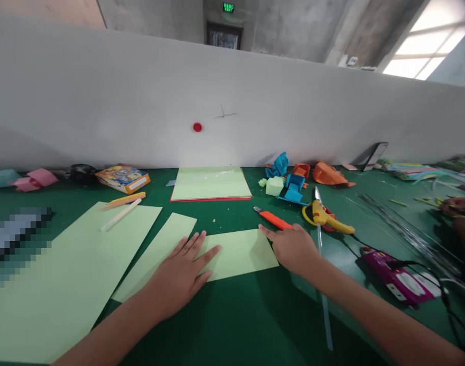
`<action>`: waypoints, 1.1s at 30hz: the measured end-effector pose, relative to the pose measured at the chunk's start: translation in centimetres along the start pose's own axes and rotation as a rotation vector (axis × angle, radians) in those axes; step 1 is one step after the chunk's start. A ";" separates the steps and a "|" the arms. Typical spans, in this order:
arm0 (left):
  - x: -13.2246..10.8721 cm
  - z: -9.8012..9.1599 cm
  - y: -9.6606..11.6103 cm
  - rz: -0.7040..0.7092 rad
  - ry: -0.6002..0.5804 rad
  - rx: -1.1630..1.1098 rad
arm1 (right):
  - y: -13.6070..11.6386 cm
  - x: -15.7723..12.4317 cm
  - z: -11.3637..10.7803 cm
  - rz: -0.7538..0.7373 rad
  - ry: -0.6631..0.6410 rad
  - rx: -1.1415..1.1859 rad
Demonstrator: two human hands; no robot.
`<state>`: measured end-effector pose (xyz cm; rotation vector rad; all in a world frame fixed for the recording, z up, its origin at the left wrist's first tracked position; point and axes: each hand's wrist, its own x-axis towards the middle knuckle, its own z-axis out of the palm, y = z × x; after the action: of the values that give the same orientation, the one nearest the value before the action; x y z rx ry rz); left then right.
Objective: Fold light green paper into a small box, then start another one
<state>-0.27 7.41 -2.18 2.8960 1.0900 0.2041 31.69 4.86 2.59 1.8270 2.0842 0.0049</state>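
My left hand [181, 272] lies flat with spread fingers across the left end of a light green paper strip [242, 251]. Part of that hand also covers a second green strip [156, 254], which lies slanted beside the first. At the right end of the first strip, my right hand [296, 249] has its index finger stretched onto the upper corner; its other fingers are partly hidden. An orange utility knife [272, 218] lies just beyond my right hand, its near end meeting the knuckles.
A large green sheet [53, 284] with a pen [125, 201] and a white stick [120, 216] is at left. To the right are a yellow glue gun [326, 218], scissors [316, 195] and a purple power strip [398, 277]. A stack of green paper [209, 184] sits behind. Another person's hand [459, 206] is far right.
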 end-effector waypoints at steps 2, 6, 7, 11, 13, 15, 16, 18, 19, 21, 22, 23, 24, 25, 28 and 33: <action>0.0 -0.1 0.0 0.005 0.006 0.001 | 0.0 0.1 -0.2 0.010 -0.009 0.016; -0.1 -0.3 -0.2 0.024 0.009 -0.009 | -0.1 0.2 -0.3 0.036 -0.017 0.059; -0.2 -0.4 -0.3 0.030 0.000 -0.017 | -0.1 0.3 -0.2 0.041 -0.013 0.071; -0.2 -0.6 -0.4 0.017 -0.057 -0.060 | 0.0 0.4 0.3 0.055 0.012 0.119; -0.2 -0.7 -0.4 0.003 -0.079 -0.087 | 0.0 0.4 0.6 0.064 0.024 0.142; -0.2 -0.9 -0.4 -0.003 -0.086 -0.109 | 0.2 0.5 0.8 0.075 0.030 0.168; -0.2 -1.0 -0.4 -0.007 -0.091 -0.114 | 0.2 0.5 0.9 0.080 0.031 0.182; -0.2 -1.2 -0.2 -0.017 -0.102 -0.114 | 0.4 0.4 1.0 0.089 0.031 0.210; -0.2 -1.2 -0.1 -0.023 -0.107 -0.109 | 0.5 0.4 1.1 0.093 0.030 0.220; -0.3 -1.4 0.1 -0.028 -0.111 -0.097 | 0.6 0.4 1.3 0.097 0.040 0.237; -0.3 -1.4 0.2 -0.026 -0.108 -0.092 | 0.6 0.4 1.4 0.097 0.053 0.245; -0.3 -1.5 0.2 -0.023 -0.105 -0.087 | 0.6 0.5 1.5 0.094 0.069 0.250; -0.3 -1.5 0.2 -0.019 -0.100 -0.082 | 0.6 0.5 1.7 0.087 0.088 0.254; -0.3 -1.5 0.2 -0.016 -0.091 -0.077 | 0.7 0.5 1.9 0.079 0.109 0.258; -0.3 -1.5 0.0 -0.006 -0.048 -0.058 | 0.9 0.5 2.4 0.047 0.159 0.279; -0.3 -1.7 0.0 0.034 0.041 -0.068 | 1.5 0.4 3.1 0.005 0.214 0.386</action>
<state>-0.73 7.18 -0.51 2.8638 1.0192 0.2976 33.96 4.81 0.00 2.1335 2.3571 -0.2252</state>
